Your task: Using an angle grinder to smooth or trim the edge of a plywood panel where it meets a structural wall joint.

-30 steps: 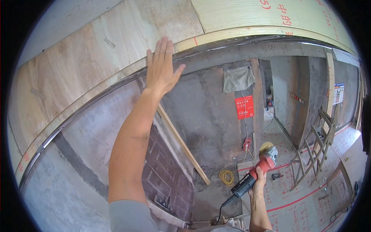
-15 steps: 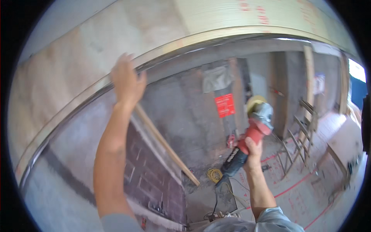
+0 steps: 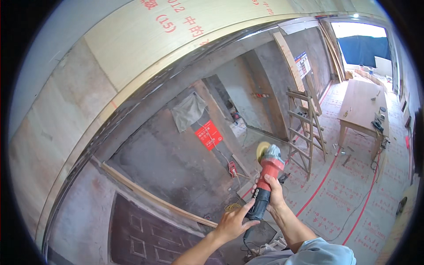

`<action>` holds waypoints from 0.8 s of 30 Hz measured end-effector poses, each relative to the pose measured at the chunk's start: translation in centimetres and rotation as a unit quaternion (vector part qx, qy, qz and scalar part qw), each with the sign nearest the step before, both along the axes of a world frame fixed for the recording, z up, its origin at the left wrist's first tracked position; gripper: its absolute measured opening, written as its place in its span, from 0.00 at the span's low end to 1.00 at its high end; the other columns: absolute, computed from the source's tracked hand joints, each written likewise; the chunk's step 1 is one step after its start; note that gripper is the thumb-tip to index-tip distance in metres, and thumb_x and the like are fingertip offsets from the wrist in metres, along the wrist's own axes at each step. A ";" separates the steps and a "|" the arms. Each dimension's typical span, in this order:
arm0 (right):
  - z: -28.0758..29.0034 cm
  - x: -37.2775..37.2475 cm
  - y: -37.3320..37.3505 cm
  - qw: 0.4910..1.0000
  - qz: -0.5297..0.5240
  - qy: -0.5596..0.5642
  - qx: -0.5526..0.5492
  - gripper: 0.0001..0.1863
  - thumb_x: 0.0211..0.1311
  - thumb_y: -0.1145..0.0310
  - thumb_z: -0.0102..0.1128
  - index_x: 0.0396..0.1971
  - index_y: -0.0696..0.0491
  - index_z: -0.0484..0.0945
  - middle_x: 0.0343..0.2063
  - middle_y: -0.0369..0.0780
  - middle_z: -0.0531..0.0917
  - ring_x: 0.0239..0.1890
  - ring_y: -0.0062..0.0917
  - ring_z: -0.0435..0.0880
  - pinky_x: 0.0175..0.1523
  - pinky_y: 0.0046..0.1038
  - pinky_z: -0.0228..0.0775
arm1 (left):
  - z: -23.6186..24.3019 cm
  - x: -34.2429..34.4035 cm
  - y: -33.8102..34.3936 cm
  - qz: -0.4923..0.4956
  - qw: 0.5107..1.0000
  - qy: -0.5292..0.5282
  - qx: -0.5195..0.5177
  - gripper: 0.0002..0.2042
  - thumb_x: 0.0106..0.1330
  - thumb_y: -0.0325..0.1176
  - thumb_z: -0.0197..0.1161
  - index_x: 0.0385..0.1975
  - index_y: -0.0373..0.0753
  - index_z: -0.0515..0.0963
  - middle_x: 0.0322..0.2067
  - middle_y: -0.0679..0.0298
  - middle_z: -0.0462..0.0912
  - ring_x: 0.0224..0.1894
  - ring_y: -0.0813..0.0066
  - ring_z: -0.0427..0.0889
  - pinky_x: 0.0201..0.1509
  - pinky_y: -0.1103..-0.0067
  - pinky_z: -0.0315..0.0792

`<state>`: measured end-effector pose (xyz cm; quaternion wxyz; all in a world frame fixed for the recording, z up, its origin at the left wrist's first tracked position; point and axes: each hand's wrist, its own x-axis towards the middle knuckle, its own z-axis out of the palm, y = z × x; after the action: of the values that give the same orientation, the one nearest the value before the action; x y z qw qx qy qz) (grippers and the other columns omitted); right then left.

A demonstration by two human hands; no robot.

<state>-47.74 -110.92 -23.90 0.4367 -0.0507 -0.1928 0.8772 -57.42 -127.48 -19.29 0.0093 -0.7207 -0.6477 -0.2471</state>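
Observation:
An angle grinder (image 3: 270,170) with a red and black body, grey head and pale yellowish disc (image 3: 263,151) is held up in front of me, disc end pointing away. My right hand (image 3: 274,190) is wrapped round its red middle. At the black rear end, my left hand (image 3: 234,222) has its thumb and forefinger spread about the body, touching it. A dark cord (image 3: 245,235) runs down from the grinder's tail.
Overhead, a wooden board ceiling edge (image 3: 145,73) curves across. A wooden stepladder (image 3: 304,128) stands ahead right, near a wooden table (image 3: 364,104) with tools on it. Cables lie on the covered floor (image 3: 331,207). A dark panelled door (image 3: 145,234) is at lower left.
My left hand has come down from the overhead board edge to the grinder's rear end. My view has swung right, bringing more of the table and far opening into sight.

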 end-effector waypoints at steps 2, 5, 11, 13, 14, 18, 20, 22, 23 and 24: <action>-4.1 1.1 2.3 0.998 0.054 0.015 -0.014 0.19 0.66 0.57 0.64 0.45 0.54 0.70 0.32 0.42 0.81 0.28 0.32 0.84 0.35 0.35 0.82 | -0.8 1.5 2.0 0.018 0.993 -0.053 -0.100 0.36 0.61 0.44 0.76 0.67 0.39 0.70 0.53 0.44 0.83 0.51 0.47 0.85 0.51 0.66 0.81; -7.1 2.5 4.4 0.992 0.063 0.006 -0.110 0.19 0.65 0.55 0.63 0.45 0.52 0.71 0.33 0.39 0.80 0.32 0.30 0.82 0.38 0.36 0.81 | -2.4 2.4 5.0 -0.039 0.985 -0.136 -0.100 0.34 0.66 0.43 0.72 0.70 0.43 0.68 0.45 0.44 0.86 0.47 0.56 0.88 0.47 0.68 0.80; -11.1 2.3 8.5 0.986 0.071 -0.048 -0.143 0.20 0.65 0.58 0.64 0.47 0.52 0.67 0.31 0.43 0.81 0.27 0.33 0.84 0.33 0.37 0.82 | -9.0 2.1 7.7 -0.010 0.876 -0.447 -0.179 0.30 0.73 0.27 0.64 0.73 0.34 0.62 0.61 0.57 0.77 0.57 0.73 0.80 0.62 0.74 0.74; -11.2 2.6 9.0 0.984 0.063 -0.079 -0.148 0.20 0.65 0.59 0.64 0.48 0.52 0.66 0.31 0.43 0.81 0.26 0.33 0.84 0.33 0.37 0.82 | -10.3 2.5 8.1 -0.002 0.877 -0.457 -0.150 0.30 0.73 0.27 0.64 0.73 0.34 0.62 0.60 0.58 0.77 0.56 0.73 0.80 0.62 0.75 0.73; -11.0 2.6 9.1 0.987 0.054 -0.087 -0.126 0.20 0.65 0.60 0.64 0.48 0.51 0.66 0.31 0.43 0.80 0.26 0.33 0.84 0.32 0.37 0.82 | -10.8 2.7 7.9 0.003 0.879 -0.459 -0.125 0.30 0.73 0.27 0.63 0.74 0.33 0.61 0.60 0.58 0.77 0.56 0.73 0.80 0.61 0.75 0.73; -8.1 2.3 7.4 0.990 -0.013 -0.142 -0.003 0.19 0.65 0.59 0.63 0.47 0.52 0.67 0.30 0.43 0.79 0.26 0.33 0.84 0.32 0.37 0.82 | -11.2 3.2 6.0 0.017 0.859 -0.504 -0.083 0.29 0.74 0.26 0.62 0.73 0.34 0.62 0.53 0.59 0.80 0.52 0.77 0.79 0.57 0.78 0.74; -7.4 1.3 5.9 0.993 0.000 -0.118 0.005 0.19 0.65 0.62 0.63 0.48 0.51 0.65 0.30 0.43 0.79 0.27 0.33 0.84 0.33 0.36 0.83 | -11.4 2.7 3.9 0.040 0.841 -0.535 -0.067 0.29 0.74 0.24 0.60 0.74 0.34 0.61 0.54 0.58 0.80 0.52 0.76 0.80 0.58 0.78 0.74; -6.2 0.1 3.8 0.992 -0.001 -0.113 0.065 0.17 0.65 0.65 0.62 0.47 0.52 0.68 0.28 0.42 0.81 0.27 0.30 0.84 0.31 0.33 0.81 | -11.1 2.5 1.7 0.039 0.863 -0.502 -0.048 0.28 0.74 0.22 0.59 0.73 0.32 0.60 0.56 0.56 0.80 0.53 0.75 0.81 0.59 0.77 0.74; -5.5 -0.1 2.7 0.991 0.008 -0.109 0.071 0.17 0.65 0.66 0.62 0.48 0.53 0.67 0.29 0.43 0.82 0.27 0.30 0.85 0.32 0.33 0.80 | -11.0 2.2 0.6 0.034 0.865 -0.499 -0.020 0.28 0.74 0.21 0.58 0.73 0.31 0.60 0.56 0.54 0.80 0.54 0.73 0.81 0.59 0.77 0.74; -4.9 -0.3 1.5 0.992 0.002 -0.109 0.063 0.17 0.65 0.66 0.62 0.48 0.53 0.67 0.29 0.43 0.82 0.27 0.30 0.85 0.32 0.33 0.80 | -11.1 2.1 -0.6 0.031 0.867 -0.497 0.009 0.28 0.74 0.21 0.57 0.73 0.30 0.59 0.57 0.53 0.80 0.54 0.72 0.82 0.60 0.77 0.74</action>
<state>-48.05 -109.39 -28.82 0.4139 -0.1182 -0.2945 0.8532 -55.28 -128.09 -30.36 -0.2999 -0.4820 -0.5865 -0.5778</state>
